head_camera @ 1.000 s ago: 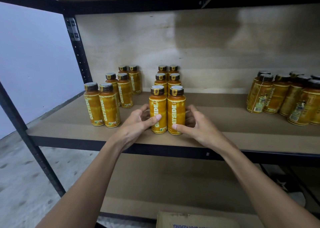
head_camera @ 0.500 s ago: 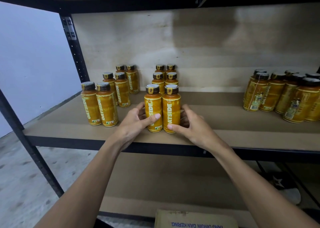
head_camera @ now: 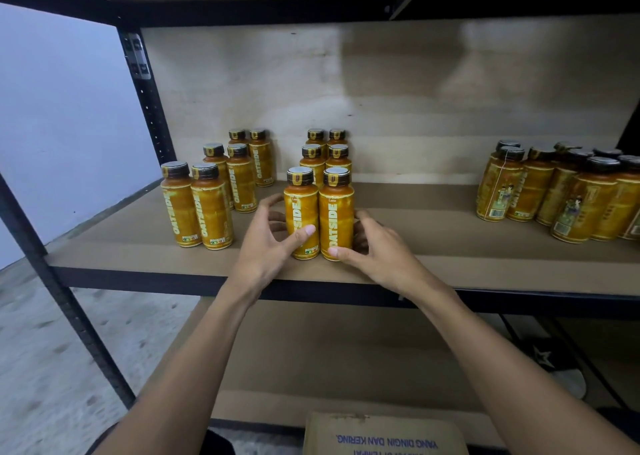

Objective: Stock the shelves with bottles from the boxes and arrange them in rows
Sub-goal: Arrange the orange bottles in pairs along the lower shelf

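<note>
The left grip [head_camera: 266,246] wraps the left front bottle [head_camera: 300,208], with the thumb across its label and the fingers curled round its side. The right grip [head_camera: 377,250] clasps the right front bottle [head_camera: 336,212], thumb low on the label and fingers behind. Both bottles stand upright and touching near the front edge of the shelf [head_camera: 450,267], heading a double row of four more bottles [head_camera: 325,156]. A six-bottle group [head_camera: 211,212] stands to the left, a crowded cluster [head_camera: 571,195] well apart on the right. A cardboard box [head_camera: 381,434] sits below
</note>
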